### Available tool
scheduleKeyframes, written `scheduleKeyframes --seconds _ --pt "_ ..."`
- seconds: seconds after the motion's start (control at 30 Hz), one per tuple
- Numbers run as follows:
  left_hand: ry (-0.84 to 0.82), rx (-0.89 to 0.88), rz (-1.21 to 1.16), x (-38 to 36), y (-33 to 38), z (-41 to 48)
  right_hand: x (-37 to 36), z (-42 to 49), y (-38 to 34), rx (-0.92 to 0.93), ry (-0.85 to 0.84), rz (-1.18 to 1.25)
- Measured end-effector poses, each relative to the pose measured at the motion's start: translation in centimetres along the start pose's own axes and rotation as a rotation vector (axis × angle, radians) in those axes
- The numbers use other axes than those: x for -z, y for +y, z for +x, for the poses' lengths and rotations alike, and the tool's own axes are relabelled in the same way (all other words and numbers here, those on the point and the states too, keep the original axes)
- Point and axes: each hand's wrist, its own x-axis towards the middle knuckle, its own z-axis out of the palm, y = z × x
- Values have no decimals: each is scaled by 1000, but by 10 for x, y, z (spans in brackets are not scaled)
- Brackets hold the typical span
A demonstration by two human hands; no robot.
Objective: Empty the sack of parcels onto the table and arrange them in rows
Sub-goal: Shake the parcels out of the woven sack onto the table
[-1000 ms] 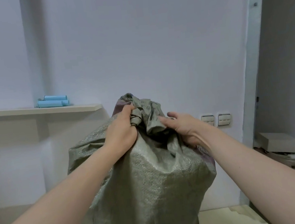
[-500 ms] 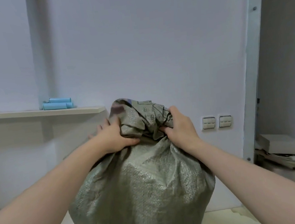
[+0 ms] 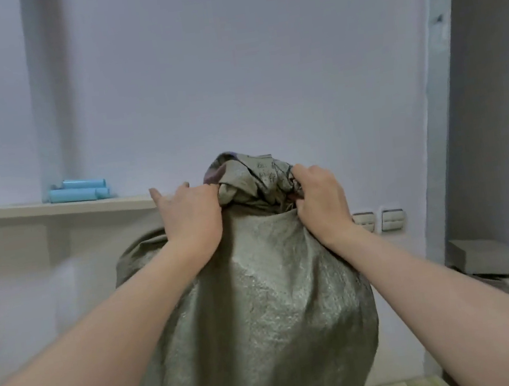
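Right hand (image 3: 319, 199) has closed; it and left hand (image 3: 190, 220) clutch the crumpled neck of a woven, glossy grey-green sack (image 3: 262, 320); bulging, contents hidden.

Bare left hand (image 3: 190, 220), bare right hand (image 3: 319, 197), left forearm (image 3: 105, 349) and right forearm (image 3: 435, 292) uncovered throughout the view
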Motion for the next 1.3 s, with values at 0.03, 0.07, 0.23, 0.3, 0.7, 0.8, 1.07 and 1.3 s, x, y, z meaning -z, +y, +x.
scheduleKeyframes --seconds 0.03,0.07,0.23,0.3,0.7,0.8,1.07,1.3 --pt "11 -14 -79 -6 2 1 -2 -1 2 7 21 8" --pt "-5 -15 -232 -12 4 1 -4 -3 4 30 34 10" --pt "-566 -27 -1045 -4 -5 1 -6 -22 29 199 92 88" --pt "-544 -10 -1056 5 -6 -1 -3 -31 32 250 118 102" --pt "-290 217 -323 0 4 -48 72 -58 1 -447 -964 254" --pt "-468 87 -378 10 5 -54 67 -72 -7 -409 -893 23" --pt "-679 -334 -269 39 -29 -91 74 -87 3 -280 -517 22" --pt "-515 -272 -546 23 -41 -98 94 -85 -15 -304 -995 388"
